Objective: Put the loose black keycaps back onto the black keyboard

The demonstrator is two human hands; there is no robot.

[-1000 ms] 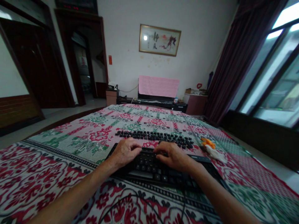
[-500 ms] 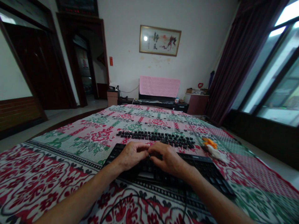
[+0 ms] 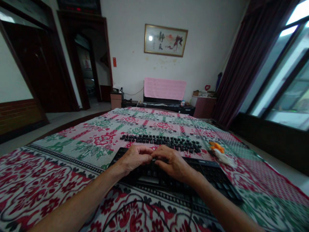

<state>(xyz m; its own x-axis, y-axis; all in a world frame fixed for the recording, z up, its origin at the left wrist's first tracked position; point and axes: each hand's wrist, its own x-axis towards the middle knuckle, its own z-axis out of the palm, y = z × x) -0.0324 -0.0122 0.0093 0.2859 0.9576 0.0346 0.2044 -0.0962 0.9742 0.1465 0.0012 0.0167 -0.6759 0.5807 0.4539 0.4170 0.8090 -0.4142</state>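
Grip: my left hand (image 3: 132,160) and right hand (image 3: 174,164) are curled, fingertips meeting over the black keyboard (image 3: 214,175); I cannot tell whether they pinch anything. Loose black keys (image 3: 161,141): row at 12 o'clock of my hands. Orange-white item (image 3: 218,151): 2 o'clock. Floral cloth (image 3: 72,167): underneath.

Home, living room. Framed calligraphy picture (image 3: 165,40) on the white far wall. Low dark cabinet (image 3: 156,105) below it, with a pink cloth (image 3: 164,89) draped over what stands on it. Dark wooden doorway (image 3: 84,64) at left. Heavy curtain (image 3: 243,64) beside a big window (image 3: 285,83) at right. Floral woven spread (image 3: 72,154) covers the wide surface in front.
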